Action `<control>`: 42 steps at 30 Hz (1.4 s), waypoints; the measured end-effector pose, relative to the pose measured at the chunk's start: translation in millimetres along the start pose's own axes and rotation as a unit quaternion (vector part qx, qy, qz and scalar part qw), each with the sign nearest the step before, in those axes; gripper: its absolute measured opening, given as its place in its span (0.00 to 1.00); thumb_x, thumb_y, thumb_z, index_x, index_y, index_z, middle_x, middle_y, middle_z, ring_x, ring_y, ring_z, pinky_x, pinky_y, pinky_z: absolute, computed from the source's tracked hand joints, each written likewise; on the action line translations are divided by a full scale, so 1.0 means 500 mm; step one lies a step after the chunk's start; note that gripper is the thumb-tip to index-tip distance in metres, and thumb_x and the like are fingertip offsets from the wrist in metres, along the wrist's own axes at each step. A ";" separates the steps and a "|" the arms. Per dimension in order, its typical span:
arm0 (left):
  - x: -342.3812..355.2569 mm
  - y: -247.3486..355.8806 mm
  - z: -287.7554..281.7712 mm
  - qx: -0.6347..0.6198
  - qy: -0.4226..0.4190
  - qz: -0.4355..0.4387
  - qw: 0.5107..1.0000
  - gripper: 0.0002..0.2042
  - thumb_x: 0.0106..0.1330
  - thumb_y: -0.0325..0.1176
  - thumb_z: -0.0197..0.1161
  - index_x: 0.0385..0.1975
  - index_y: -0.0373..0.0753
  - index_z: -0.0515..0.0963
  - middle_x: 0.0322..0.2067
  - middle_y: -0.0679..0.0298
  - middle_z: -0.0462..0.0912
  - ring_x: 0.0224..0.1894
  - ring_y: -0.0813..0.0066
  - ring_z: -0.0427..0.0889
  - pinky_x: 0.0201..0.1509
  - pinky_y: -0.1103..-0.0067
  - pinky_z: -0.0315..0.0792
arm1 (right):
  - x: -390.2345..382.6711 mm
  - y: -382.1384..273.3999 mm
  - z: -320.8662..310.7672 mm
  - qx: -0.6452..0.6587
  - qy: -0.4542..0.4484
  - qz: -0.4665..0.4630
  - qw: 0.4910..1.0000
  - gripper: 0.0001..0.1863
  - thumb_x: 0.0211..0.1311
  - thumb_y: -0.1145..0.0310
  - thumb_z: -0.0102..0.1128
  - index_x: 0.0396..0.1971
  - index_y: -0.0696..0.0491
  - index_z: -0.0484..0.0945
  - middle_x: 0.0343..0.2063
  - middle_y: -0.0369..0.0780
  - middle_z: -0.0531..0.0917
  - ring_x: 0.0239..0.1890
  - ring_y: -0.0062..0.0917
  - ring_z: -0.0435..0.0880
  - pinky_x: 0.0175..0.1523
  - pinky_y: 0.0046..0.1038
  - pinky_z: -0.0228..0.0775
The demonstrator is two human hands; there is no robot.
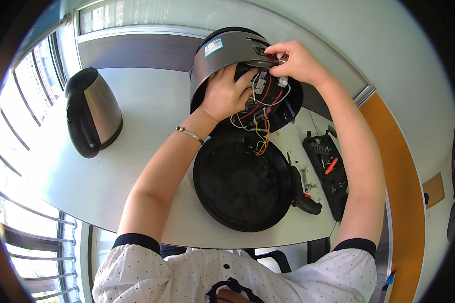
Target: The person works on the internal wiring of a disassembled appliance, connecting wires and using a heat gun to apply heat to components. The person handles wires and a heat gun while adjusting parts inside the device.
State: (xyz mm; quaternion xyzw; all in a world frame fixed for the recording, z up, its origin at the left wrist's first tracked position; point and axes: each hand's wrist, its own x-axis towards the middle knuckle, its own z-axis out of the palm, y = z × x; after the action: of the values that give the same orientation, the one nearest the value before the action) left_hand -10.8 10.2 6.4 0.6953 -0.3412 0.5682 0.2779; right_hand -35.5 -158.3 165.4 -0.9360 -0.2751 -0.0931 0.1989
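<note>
Tipping the grey cooker body (222,58) on its side at the table's (136,126) far edge, open underside facing near-right, we reach in with our left hand (227,93), fingers curled among coloured wires (263,108). Our right hand (298,63) pinches a small part at the rim. A blue-and-white rectangular label (213,47) sits on its far-left wall.

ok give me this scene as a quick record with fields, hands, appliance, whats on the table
left hand: fingers inside the open underside of the cooker body
right hand: pinching a small part at the body's rim
cooker body: grey, tipped on its side, red, yellow and white wires exposed
base cover: black, round, flat on the table
table: pale
kettle: steel and black, upright at left
tool case: black, open, at right
screwdriver: beside the cover
</note>
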 end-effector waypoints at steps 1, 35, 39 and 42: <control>0.001 -0.001 -0.002 0.009 -0.004 -0.001 1.000 0.25 0.47 0.34 0.68 0.50 0.47 0.76 0.51 0.48 0.69 0.50 0.49 0.71 0.54 0.62 0.67 | 0.002 0.001 0.003 -0.004 0.007 -0.003 1.000 0.21 0.37 0.71 0.66 0.38 0.59 0.80 0.25 0.39 0.80 0.29 0.23 0.78 0.38 0.24 0.70; -0.001 -0.029 0.016 0.048 -0.010 -0.007 0.999 0.32 0.48 0.41 0.69 0.51 0.28 0.68 0.46 0.46 0.73 0.46 0.49 0.74 0.49 0.61 0.69 | -0.008 -0.006 0.015 -0.016 0.048 -0.061 0.997 0.28 0.41 0.59 0.76 0.40 0.60 0.79 0.21 0.33 0.73 0.26 0.18 0.71 0.33 0.22 0.63; 0.003 -0.025 0.011 0.047 -0.022 -0.021 0.998 0.32 0.49 0.42 0.69 0.50 0.27 0.68 0.46 0.45 0.73 0.46 0.48 0.74 0.48 0.61 0.69 | -0.011 -0.006 0.016 -0.018 0.043 -0.069 0.996 0.30 0.43 0.56 0.76 0.42 0.60 0.79 0.20 0.30 0.70 0.25 0.16 0.68 0.32 0.20 0.61; 0.005 -0.021 0.011 0.049 -0.026 -0.022 0.998 0.32 0.49 0.41 0.69 0.51 0.27 0.68 0.45 0.45 0.73 0.46 0.47 0.74 0.49 0.61 0.69 | -0.007 0.006 0.018 -0.021 0.059 -0.087 0.994 0.31 0.43 0.53 0.76 0.43 0.60 0.79 0.21 0.31 0.72 0.25 0.16 0.68 0.32 0.20 0.61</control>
State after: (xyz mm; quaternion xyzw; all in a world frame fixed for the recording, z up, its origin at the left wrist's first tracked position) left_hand 1.2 12.0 7.9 0.7297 -0.3048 0.5600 0.2469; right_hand -36.1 -158.7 155.2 -0.9054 -0.3416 -0.1707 0.1857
